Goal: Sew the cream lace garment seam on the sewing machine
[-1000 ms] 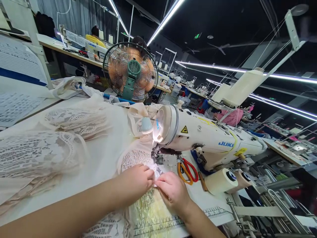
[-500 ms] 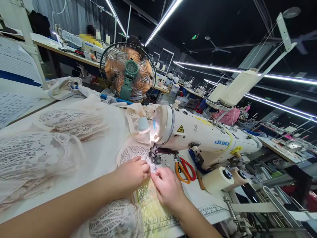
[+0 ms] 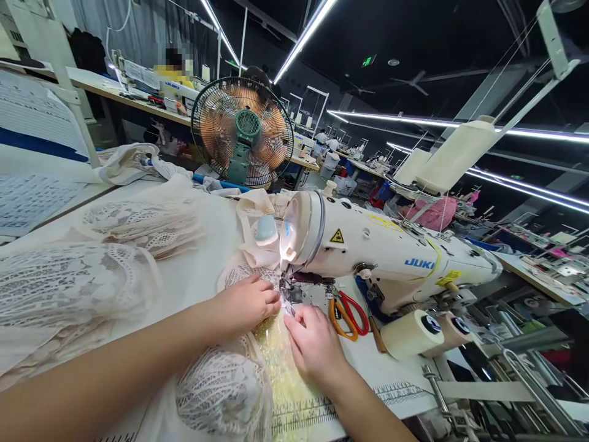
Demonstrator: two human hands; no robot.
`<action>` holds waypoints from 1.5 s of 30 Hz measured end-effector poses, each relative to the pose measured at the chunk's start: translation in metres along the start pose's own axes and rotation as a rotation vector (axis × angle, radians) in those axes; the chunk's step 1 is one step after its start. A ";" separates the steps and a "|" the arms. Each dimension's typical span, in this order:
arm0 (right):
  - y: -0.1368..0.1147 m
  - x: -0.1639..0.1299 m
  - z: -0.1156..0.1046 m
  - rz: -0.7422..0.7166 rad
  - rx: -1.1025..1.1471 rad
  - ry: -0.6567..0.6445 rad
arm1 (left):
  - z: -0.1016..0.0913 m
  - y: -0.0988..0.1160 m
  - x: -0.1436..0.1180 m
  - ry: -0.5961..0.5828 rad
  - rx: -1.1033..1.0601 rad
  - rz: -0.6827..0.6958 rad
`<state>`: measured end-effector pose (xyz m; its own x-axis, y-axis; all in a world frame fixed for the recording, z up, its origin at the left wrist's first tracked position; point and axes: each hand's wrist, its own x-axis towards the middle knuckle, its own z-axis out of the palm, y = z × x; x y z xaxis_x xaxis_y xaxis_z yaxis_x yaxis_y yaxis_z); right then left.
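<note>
Across white worktable (image 3: 193, 276), heaped lace (image 3: 69, 288).

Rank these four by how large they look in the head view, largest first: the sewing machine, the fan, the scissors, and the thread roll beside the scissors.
1. Sewing machine, nearest and widest.
2. Fan; it stands farther off, so its true size is unsure.
3 and 4. Thread roll and scissors look much alike, so they are not ranked.
</note>
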<state>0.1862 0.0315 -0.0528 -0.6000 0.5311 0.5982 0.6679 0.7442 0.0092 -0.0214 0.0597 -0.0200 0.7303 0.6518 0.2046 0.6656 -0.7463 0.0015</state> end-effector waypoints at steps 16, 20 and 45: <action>0.002 -0.001 -0.002 0.075 0.097 -0.010 | 0.001 -0.025 0.008 -0.141 0.130 0.061; 0.003 0.000 -0.003 0.064 0.106 -0.005 | 0.003 -0.030 0.009 -0.104 0.138 0.025; 0.024 0.000 0.003 0.199 0.042 0.320 | -0.020 -0.038 -0.014 -0.131 0.077 -0.436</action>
<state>0.2014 0.0505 -0.0548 -0.2881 0.5182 0.8053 0.7345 0.6591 -0.1614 -0.0602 0.0757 -0.0030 0.3891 0.9181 0.0758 0.9210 -0.3892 -0.0139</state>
